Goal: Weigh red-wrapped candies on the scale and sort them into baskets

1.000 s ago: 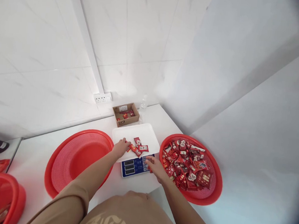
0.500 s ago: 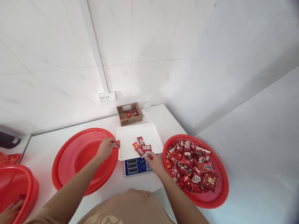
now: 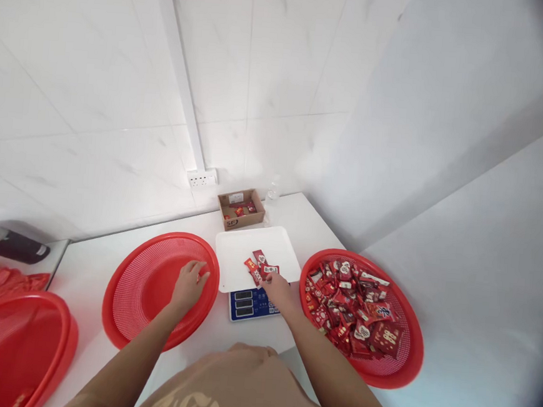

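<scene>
My left hand (image 3: 190,282) hovers over the left red plastic basket (image 3: 117,307), thumb and fingers apart, and no packet shows in it. On the white tray (image 3: 232,260) of a digital scale (image 3: 250,306) lies a small cluster of red snack packets (image 3: 258,257). My right hand (image 3: 276,290) is at the near edge of that tray. Its thumb and fingertips pinch the near end of one packet in the cluster; the fingers partly hide it. Just right of this hand, a second red basket (image 3: 410,365) holds a heap of mixed red packets (image 3: 350,307).
Behind the scale stands a cardboard box (image 3: 239,220) with a few red packets, beside a clear bottle (image 3: 273,191). Another red basket (image 3: 66,338), red bags (image 3: 11,286) and a dark cylinder (image 3: 12,246) are at the left. A wall socket (image 3: 202,178) sits above the table.
My left hand moved off the tray's edge to over the basket, and the red packet it held no longer shows. Another person's hand has mostly left the lower-left basket. The view shifted slightly.
</scene>
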Demonstrator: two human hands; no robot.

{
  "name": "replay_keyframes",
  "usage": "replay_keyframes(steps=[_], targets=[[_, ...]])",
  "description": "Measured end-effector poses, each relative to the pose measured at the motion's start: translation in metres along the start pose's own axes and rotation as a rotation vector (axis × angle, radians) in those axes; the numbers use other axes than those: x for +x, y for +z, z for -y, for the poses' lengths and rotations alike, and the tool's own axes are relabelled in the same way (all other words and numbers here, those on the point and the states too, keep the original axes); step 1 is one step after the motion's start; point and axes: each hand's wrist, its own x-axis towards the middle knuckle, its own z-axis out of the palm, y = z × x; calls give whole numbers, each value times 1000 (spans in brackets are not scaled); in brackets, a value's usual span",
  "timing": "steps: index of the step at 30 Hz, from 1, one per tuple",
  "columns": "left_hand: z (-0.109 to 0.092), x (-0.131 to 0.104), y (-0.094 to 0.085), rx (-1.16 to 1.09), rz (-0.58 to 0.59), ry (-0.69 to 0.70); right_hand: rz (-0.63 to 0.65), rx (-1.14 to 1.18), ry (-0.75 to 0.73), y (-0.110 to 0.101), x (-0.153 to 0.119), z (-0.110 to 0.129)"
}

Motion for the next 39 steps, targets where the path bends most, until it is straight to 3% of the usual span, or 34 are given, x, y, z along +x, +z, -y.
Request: replay_keyframes(steps=[3,6,8,12,16,19,23,30,35,39], targets=[[-32,0,16,-314,189,-19,2,169,-31,1,2,0],[-61,-4,36,-694,462,-218,41,355,-107,2,-8,9],[-76,-7,47,-913,572,-355,101,449,-184,2,-18,16],[-88,-9,53,-1142,623,-468,205,472,-334,0,-25,20],[-82,-6,44,-1180,552,-553,54,282,-256,-12,-5,2],[-73,-4,36,-1141,486,-564,-50,-27,-149,-22,12,-12],[-63,-5,31,-1027,432,-509,-29,-293,-156,-27,20,-17],[-65,8,36,-627,352,-279,14,-210,-183,-21,28,-8],[-79,34,55,-264,308,-88,-21,-189,-213,-15,39,7],[-85,44,67,-77,326,6,62,-269,-269,-10,49,19]])
